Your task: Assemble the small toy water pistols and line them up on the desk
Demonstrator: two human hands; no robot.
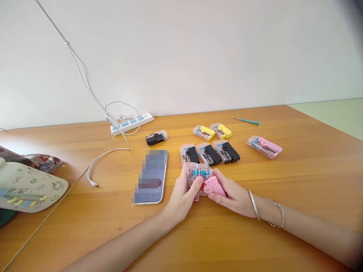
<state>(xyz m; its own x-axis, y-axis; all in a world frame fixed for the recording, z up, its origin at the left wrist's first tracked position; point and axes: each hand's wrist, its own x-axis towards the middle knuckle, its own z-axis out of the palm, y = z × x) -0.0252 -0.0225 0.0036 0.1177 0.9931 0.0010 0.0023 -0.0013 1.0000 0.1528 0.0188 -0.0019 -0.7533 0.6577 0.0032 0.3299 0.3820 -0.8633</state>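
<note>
The left hand (181, 196) and right hand (231, 196) close narrowly on one transparent plastic cartridge (197, 174) with a pink moulded clip (212, 187), the right hand on the clip, over the near half of the orange-brown wooden tabletop (269, 181). Three black-clipped transparent cartridges (208, 155) lie just beyond. A pixelated-screen smartphone (150, 177) lies left.
</note>
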